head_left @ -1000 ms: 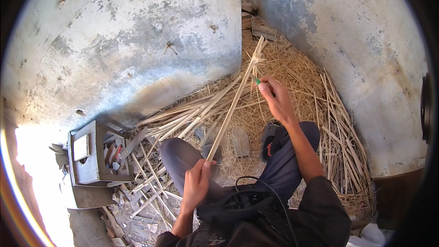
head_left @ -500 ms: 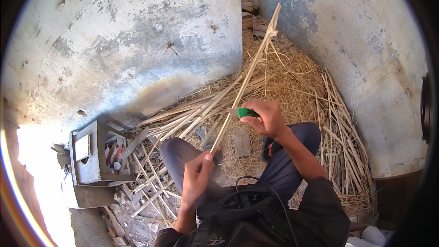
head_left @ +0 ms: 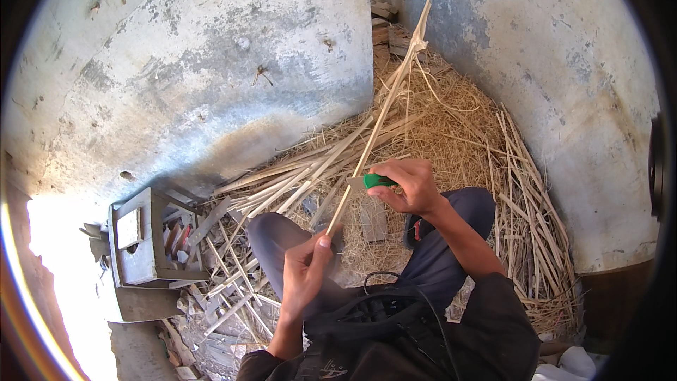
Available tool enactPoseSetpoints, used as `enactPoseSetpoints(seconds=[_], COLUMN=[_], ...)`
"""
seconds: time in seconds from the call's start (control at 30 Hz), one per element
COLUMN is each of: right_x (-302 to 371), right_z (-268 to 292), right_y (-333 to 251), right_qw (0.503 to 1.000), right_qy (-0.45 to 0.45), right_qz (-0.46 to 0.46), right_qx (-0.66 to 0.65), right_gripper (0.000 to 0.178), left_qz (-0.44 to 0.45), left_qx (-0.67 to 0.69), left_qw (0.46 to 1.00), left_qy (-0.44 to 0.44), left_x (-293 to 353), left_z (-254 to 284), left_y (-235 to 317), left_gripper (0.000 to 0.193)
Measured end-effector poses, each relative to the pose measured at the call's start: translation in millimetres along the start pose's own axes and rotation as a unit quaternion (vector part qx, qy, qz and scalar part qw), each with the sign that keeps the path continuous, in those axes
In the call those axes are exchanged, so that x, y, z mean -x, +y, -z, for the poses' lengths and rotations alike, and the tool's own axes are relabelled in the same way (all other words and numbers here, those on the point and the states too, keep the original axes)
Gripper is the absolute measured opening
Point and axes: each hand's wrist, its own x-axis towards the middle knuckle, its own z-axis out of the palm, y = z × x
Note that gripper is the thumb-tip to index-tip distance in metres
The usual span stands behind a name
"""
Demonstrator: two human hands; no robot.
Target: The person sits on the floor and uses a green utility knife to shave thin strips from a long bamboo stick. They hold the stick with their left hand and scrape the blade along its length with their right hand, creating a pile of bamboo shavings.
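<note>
A long, pale split cane strip slants up and away from my lap, with curled shavings hanging near its far end. My left hand is closed round its near end, thumb on top, above my left knee. In my right hand is a knife with a green handle, pinched between thumb and fingers. Its flat blade lies across the strip, touching it a short way above my left hand. The palm side of the right hand is hidden.
Heaped shavings cover the floor ahead. More cane strips are stacked along the right wall, others lie ahead to the left. A grey wooden box-like frame stands at left. Weathered walls close in the corner.
My right hand has drawn the knife slightly down and left along the strip, toward my left hand. The strip's far end has shifted a little up and left.
</note>
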Motion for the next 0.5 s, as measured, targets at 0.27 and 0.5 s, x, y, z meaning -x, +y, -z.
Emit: enactPoseSetpoints(seconds=[0.27, 0.5], right_x=[-3.4, -4.8], right_z=[-0.5, 0.2], right_y=[-6.3, -6.5], right_qw=[0.999, 0.998], right_qy=[0.021, 0.014], right_qz=[-0.014, -0.018], right_qx=[0.029, 0.064], right_gripper=[0.033, 0.033], left_qz=[-0.005, 0.003], left_qx=[-0.005, -0.021], left_qw=[1.000, 0.999], left_qy=[0.023, 0.046], left_x=[2.2, 2.9], left_z=[-3.2, -4.0], left_y=[-4.3, -4.4], left_gripper=[0.039, 0.037])
